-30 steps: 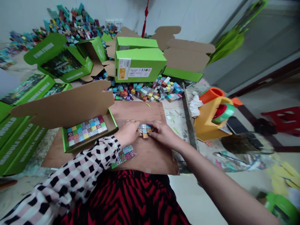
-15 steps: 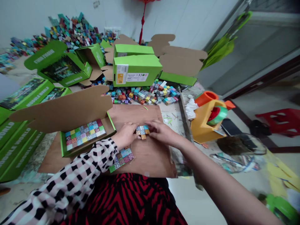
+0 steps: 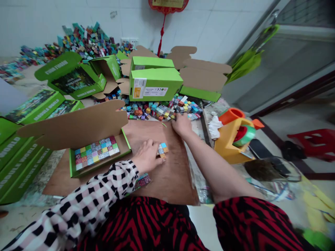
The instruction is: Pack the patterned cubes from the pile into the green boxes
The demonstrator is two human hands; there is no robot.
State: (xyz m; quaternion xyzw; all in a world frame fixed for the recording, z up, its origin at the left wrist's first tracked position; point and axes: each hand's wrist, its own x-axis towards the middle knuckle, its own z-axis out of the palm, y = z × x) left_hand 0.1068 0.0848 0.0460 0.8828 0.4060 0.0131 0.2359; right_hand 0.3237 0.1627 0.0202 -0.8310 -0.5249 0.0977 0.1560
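Note:
My left hand [image 3: 148,156] lies on the brown board [image 3: 174,181], its curled fingers and thumb closed around the left side of a small flat group of patterned cubes [image 3: 162,149]. Part of that group is hidden beneath the hand. Farther up, my right hand [image 3: 182,124] reaches to the near edge of a loose pile of patterned cubes [image 3: 162,109]. Its fingers bend down together there; what is between the fingertips is hidden. Another flat block of cubes [image 3: 142,182] shows partly below my left wrist. An open green box [image 3: 126,139] holds rows of cubes [image 3: 96,151].
Green boxes [image 3: 157,83] stand behind the pile, with more stacked at left [image 3: 23,164]. A larger heap of cubes [image 3: 86,42] lies against the wall. At right are a yellow tape dispenser [image 3: 225,143], crumpled white tissue [image 3: 215,127] and a dark phone [image 3: 259,150].
My right hand has left the small group of cubes and moved forward to the loose pile. My left hand stays at the group. The view has tilted up slightly.

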